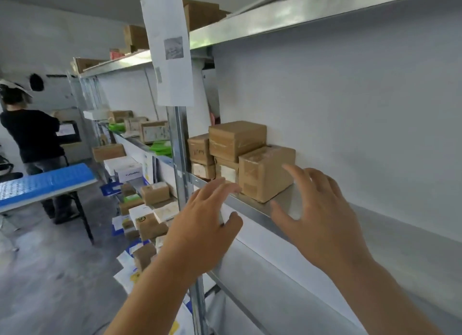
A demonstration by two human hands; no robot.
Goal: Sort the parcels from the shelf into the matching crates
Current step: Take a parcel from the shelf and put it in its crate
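Several brown cardboard parcels are stacked at the left end of a metal shelf point(252, 205). The nearest parcel point(265, 172) stands at the shelf's front edge, with a wider taped parcel point(236, 139) on top of the stack behind it. My left hand point(205, 224) hovers in front of the shelf edge, just left of the nearest parcel, fingers spread and holding nothing. My right hand point(317, 214) is raised to the right of that parcel, fingers apart, its fingertips close to the parcel's right side but apart from it.
A steel upright point(180, 144) with a hanging paper sheet point(170, 47) stands left of the stack. More parcels fill the shelves further left and below. A blue perforated table point(42, 182) and a person in black point(32, 134) stand at the left. The shelf right of the stack is bare.
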